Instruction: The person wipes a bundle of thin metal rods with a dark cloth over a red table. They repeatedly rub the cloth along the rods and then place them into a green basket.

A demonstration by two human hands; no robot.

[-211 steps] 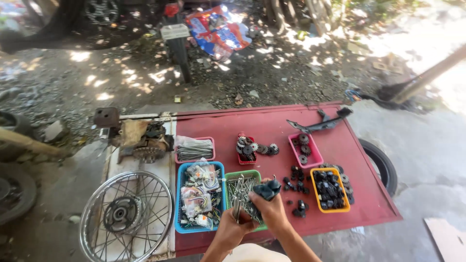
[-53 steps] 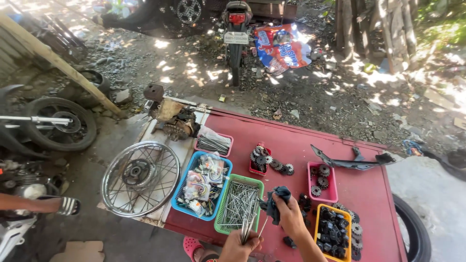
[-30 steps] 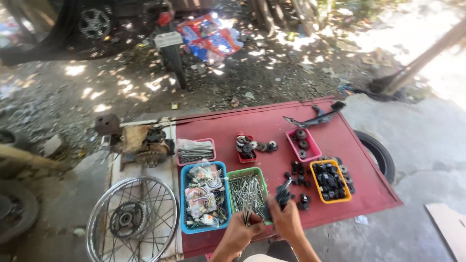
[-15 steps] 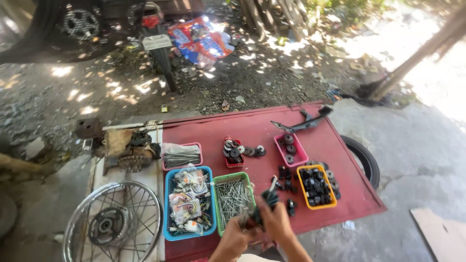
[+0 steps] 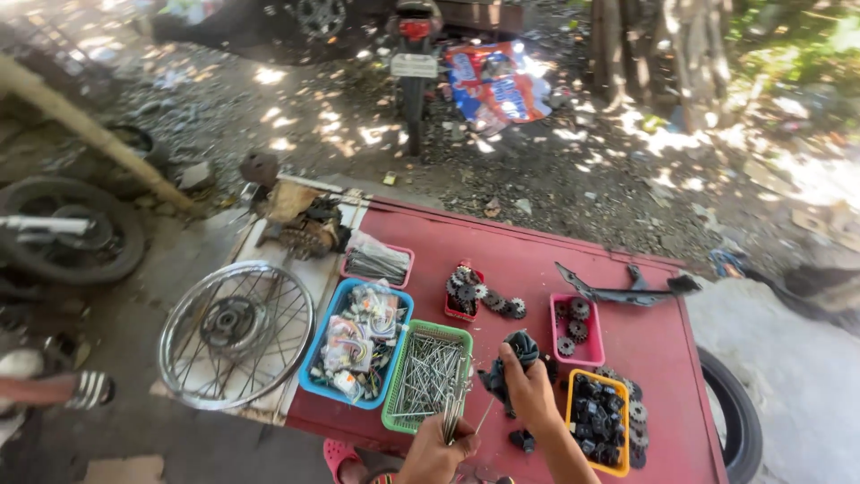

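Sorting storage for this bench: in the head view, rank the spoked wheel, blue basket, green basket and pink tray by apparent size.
1. spoked wheel
2. blue basket
3. green basket, slightly smaller than the blue one
4. pink tray, though it lies farther from the camera

spoked wheel (image 5: 236, 330) left of table (image 5: 537, 260), three baskets in a row on table's near edge, gears (image 5: 488, 296) behind them, motorcycle (image 5: 414, 63) beyond table

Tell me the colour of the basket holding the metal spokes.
Green basket, clearest in the head view.
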